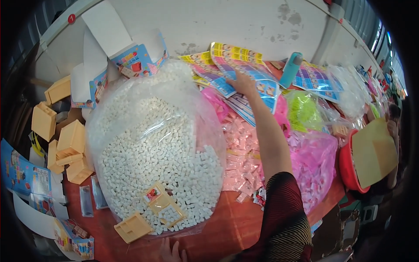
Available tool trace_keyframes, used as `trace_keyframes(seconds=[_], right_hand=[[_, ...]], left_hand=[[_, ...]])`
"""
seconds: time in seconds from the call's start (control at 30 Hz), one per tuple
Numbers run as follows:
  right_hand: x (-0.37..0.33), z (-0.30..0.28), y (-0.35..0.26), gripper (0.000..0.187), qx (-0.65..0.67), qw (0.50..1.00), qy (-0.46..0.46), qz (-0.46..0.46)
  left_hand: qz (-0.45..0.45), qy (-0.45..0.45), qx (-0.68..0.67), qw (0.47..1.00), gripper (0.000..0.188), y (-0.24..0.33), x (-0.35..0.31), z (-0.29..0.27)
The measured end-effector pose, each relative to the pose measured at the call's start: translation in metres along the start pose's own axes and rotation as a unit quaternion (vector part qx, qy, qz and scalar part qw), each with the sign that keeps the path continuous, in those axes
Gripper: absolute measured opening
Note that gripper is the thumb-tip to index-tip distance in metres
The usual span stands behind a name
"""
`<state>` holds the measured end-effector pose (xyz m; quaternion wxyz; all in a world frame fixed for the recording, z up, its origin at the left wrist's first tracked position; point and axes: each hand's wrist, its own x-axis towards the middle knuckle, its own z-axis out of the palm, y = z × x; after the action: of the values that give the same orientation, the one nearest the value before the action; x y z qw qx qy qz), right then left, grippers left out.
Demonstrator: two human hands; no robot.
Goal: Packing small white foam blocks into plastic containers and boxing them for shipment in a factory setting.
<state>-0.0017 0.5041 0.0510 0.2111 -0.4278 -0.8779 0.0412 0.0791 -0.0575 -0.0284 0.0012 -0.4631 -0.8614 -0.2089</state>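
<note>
My right hand (pixel 242 84) reaches far over the table onto a pile of printed sheets (pixel 238 65) in yellow, pink and blue. Its fingers are apart and touch the top sheet. At the near table edge lies my left hand (pixel 173 251), fingers spread and holding nothing, partly cut off by the frame. Just beyond it stands a big clear plastic bag (pixel 148 109) full of small white cube-like pieces (pixel 144 153). On the bag's near part rest a cream moulded tray (pixel 133 228) and another cream tray (pixel 163 203) with a picture label and some white pieces in it.
Cream boxes (pixel 72 139) and blue printed cartons (pixel 26 170) crowd the left. Pink packets (pixel 242 161), a pink bag (pixel 312 166), a lime-green bag (pixel 303 109) and a teal bottle (pixel 291 70) are to the right. Farther right, another person's hand (pixel 393 127) is near a red basin (pixel 348 163).
</note>
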Motion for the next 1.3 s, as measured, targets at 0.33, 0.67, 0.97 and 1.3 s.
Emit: trace_keyframes(seconds=[0.33, 0.67, 0.97, 1.3], right_hand=[[0.007, 0.003, 0.004, 0.019, -0.047, 0.985, 0.082, -0.146], [-0.18, -0.091, -0.006, 0.023, 0.21, 0.924, 0.115, -0.299], [-0.329, -0.106, 0.037, 0.038, 0.415, 0.881, -0.041, -0.222], [-0.329, -0.091, 0.061, 0.026, 0.252, 0.96, -0.075, -0.096]], left_hand=[[0.051, 0.016, 0.0, 0.999, 0.04, -0.005, -0.001, 0.006], [0.026, 0.002, -0.193, 0.981, 0.02, -0.001, 0.005, -0.003], [-0.169, -0.072, -0.887, 0.423, 0.066, -0.009, 0.107, -0.042], [-0.165, -0.155, -0.701, 0.676, 0.054, -0.031, 0.132, -0.024]])
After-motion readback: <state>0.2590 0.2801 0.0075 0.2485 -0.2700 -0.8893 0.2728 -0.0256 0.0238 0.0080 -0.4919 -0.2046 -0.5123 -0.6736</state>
